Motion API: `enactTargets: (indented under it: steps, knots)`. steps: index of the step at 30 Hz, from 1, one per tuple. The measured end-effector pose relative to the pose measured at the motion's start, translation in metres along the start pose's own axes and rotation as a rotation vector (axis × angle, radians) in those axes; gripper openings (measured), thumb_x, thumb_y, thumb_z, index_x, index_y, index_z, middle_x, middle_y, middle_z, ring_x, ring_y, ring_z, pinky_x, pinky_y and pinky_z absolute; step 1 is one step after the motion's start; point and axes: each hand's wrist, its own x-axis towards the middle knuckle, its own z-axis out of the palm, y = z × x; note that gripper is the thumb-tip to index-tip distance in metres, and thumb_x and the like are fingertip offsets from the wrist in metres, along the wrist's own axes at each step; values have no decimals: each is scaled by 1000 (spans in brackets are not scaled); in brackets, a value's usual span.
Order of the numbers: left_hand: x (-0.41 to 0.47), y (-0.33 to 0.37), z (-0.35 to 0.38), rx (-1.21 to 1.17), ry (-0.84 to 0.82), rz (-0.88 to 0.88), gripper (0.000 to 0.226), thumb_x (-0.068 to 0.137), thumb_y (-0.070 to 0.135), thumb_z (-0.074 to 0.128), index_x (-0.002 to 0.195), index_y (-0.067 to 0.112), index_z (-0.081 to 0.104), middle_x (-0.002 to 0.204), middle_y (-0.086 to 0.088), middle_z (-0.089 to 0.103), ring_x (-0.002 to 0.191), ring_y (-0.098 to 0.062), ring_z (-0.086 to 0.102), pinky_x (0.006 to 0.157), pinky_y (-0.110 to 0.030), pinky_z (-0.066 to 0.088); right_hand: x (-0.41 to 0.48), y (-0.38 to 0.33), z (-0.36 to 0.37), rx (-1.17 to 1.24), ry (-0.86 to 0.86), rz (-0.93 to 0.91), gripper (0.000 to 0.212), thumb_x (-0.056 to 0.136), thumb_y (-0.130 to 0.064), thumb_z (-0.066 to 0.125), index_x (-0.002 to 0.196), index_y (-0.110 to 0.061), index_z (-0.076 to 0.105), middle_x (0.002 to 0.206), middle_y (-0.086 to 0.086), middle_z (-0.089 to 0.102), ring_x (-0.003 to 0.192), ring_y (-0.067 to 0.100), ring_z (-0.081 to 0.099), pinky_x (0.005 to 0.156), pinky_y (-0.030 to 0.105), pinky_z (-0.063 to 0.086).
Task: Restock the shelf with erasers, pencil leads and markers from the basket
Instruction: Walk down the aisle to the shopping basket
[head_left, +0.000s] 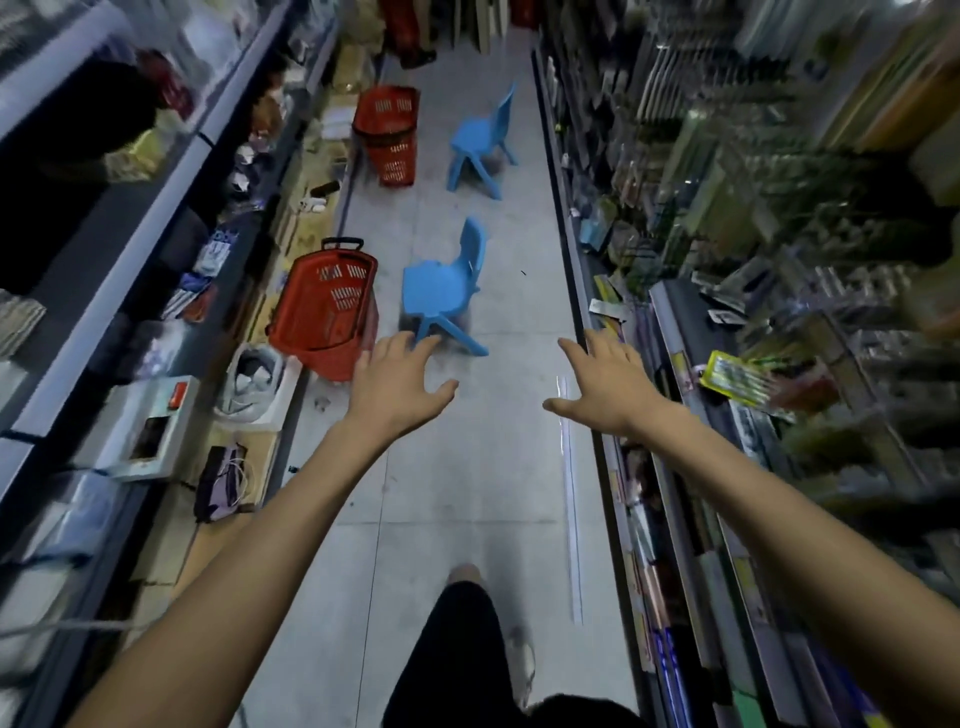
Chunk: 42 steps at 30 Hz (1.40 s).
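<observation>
I look down a shop aisle with both arms stretched forward. My left hand (397, 387) hangs over the floor with fingers spread, holding nothing, just short of a red basket (324, 312) standing on the left of the aisle. My right hand (605, 382) is also spread and empty, close to the edge of the stationery shelf (675, 364) on the right. That shelf is packed with blurred packets, among them a yellow-green pack (737, 376). I cannot see into the basket from here.
Two blue plastic chairs (447, 291) (483, 143) stand in the aisle, one right behind my left hand. A second red basket (387, 132) stands farther back. Shelves with boxes and bags (150, 431) line the left side. My leg and foot (467, 644) show below.
</observation>
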Motion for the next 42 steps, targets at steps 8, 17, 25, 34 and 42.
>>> enactTargets:
  steps: [8,17,25,34,42]
  knots:
    - [210,-21,8,42,-25,-15,81,85,72,51,156,34,36,160,-10,37,150,-29,30,116,-53,34,201,51,-49,-33,-6,-19,98,88,-72,53,162,-21,13,167,19,9,155,37,4,125,55,10]
    - [448,-35,-34,56,-41,-14,84,86,74,47,159,34,31,164,-12,30,151,-35,26,118,-55,30,409,82,-146,-108,13,-43,96,90,-70,54,162,-22,12,167,19,8,155,38,4,125,53,7]
    - [635,-49,-40,11,-30,-54,85,85,74,49,159,35,31,165,-11,30,152,-33,26,118,-57,31,570,138,-183,-13,-64,14,98,90,-71,54,162,-21,11,167,19,7,155,37,4,125,52,10]
    - [880,-46,-55,2,-19,-86,87,80,75,45,156,35,35,162,-11,35,150,-32,30,118,-57,32,810,209,-260,-27,-30,-25,98,89,-71,54,162,-21,10,167,18,7,155,36,3,126,51,6]
    - [1049,-58,-78,8,12,-163,85,83,76,47,156,36,36,161,-9,38,148,-31,33,117,-54,33,995,232,-332,-41,-15,-113,97,90,-70,54,162,-22,11,168,16,7,156,36,1,126,50,6]
